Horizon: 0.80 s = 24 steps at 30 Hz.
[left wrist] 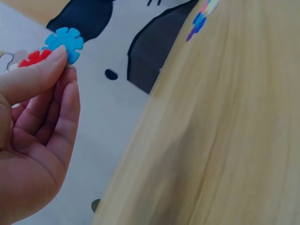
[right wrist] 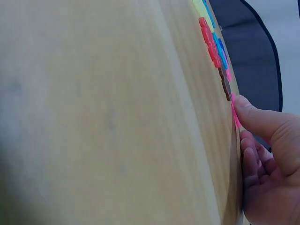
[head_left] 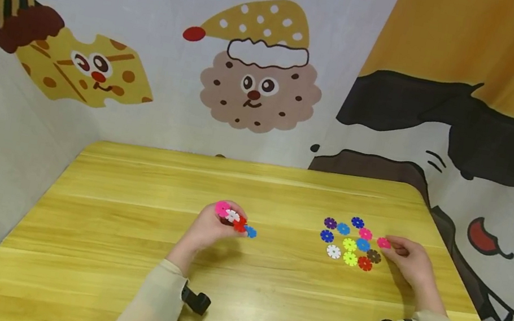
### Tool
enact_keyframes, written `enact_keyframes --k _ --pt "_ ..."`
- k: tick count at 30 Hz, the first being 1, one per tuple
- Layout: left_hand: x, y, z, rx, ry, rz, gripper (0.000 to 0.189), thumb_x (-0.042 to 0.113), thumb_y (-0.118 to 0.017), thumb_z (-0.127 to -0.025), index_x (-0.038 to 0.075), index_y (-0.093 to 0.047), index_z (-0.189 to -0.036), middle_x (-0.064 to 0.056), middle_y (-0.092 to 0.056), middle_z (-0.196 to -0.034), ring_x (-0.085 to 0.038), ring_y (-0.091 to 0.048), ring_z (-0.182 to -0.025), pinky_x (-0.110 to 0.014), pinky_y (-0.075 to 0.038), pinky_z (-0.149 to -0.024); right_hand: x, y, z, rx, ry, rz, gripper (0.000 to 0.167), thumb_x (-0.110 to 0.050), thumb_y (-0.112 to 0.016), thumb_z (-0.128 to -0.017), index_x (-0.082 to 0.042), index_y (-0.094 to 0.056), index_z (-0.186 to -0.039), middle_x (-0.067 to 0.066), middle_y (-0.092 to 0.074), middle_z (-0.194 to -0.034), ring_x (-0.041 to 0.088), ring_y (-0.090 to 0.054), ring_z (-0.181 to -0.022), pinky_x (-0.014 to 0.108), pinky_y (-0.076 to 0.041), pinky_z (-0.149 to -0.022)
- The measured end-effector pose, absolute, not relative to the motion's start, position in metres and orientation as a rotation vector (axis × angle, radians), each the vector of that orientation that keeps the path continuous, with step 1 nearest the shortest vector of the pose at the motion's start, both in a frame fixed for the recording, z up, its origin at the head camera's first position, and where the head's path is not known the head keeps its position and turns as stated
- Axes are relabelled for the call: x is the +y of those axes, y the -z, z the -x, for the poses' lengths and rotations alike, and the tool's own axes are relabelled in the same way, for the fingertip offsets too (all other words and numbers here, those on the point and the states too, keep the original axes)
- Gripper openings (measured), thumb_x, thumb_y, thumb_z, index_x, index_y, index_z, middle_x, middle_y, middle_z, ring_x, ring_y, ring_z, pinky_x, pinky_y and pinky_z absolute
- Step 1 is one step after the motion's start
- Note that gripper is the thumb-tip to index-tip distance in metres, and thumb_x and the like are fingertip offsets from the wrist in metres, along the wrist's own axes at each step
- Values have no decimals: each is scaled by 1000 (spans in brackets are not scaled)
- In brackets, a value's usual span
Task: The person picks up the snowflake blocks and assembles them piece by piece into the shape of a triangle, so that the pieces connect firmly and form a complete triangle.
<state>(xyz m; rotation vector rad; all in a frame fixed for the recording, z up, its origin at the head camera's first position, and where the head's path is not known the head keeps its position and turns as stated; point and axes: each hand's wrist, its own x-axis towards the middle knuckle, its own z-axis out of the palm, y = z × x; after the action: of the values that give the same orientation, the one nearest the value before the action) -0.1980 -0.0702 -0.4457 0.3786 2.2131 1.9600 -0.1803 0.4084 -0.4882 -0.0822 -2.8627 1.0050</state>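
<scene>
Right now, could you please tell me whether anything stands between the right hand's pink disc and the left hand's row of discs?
Yes: loose flat discs lie on the table just left of that pink disc, across the direct line to the row of discs in the left hand.

Playroom-like corner, exact sort of place unclear: cartoon-printed cloth [head_left: 258,92] behind and beside wood-grain table [head_left: 276,284], colourful flower-shaped plastic discs [head_left: 350,244] lying on top.
</scene>
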Motion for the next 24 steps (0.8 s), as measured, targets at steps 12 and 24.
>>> enact_keyframes --k 12,24 --pt "-72 453 194 2237 -2001 -364 30 -3 -84 -74 3 -69 -98 -7 -68 -96 -22 -63 -85 -33 -55 -78 405 492 184 -2868 -954 160 42 -21 -70 -95 13 -58 -116 29 -57 -107 37 -53 -93 44 -44 -78" --pt "-70 464 193 2246 -2057 -332 30 -3 -85 -72 3 -69 -96 -6 -69 -91 -20 -63 -80 -30 -55 -72 396 489 174 -2739 -1139 332 29 -17 -60 -100 4 -58 -121 17 -60 -101 22 -51 -88 26 -42 -68"
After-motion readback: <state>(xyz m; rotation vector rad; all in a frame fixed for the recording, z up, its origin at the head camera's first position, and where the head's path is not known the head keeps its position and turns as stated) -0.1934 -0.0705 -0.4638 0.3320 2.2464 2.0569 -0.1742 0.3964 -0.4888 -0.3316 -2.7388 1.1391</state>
